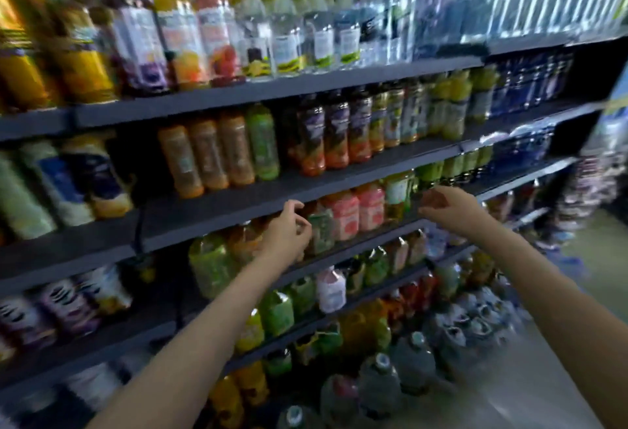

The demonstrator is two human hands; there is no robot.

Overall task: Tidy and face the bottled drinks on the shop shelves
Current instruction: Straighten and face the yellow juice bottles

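Observation:
Dark shop shelves (pixel 221 206) carry rows of bottled drinks, and the whole view is blurred. My left hand (pixel 289 231) is raised in front of the third shelf, fingers loosely curled, just left of a green-labelled bottle (pixel 321 233) and apart from it as far as I can tell. Two pink-labelled bottles (pixel 358 213) stand right of the green one, then a yellow-green bottle (pixel 397 199). My right hand (pixel 445 206) hovers in front of that shelf near the yellow-green bottle, fingers relaxed, holding nothing.
Orange and green juice bottles (pixel 217 153) fill the shelf above; dark-labelled bottles (pixel 336 133) stand to their right. Clear water bottles (pixel 289 38) line the top shelf. Large water jugs (pixel 379 384) stand on the floor at the shelf's foot. The aisle floor (pixel 594 248) opens to the right.

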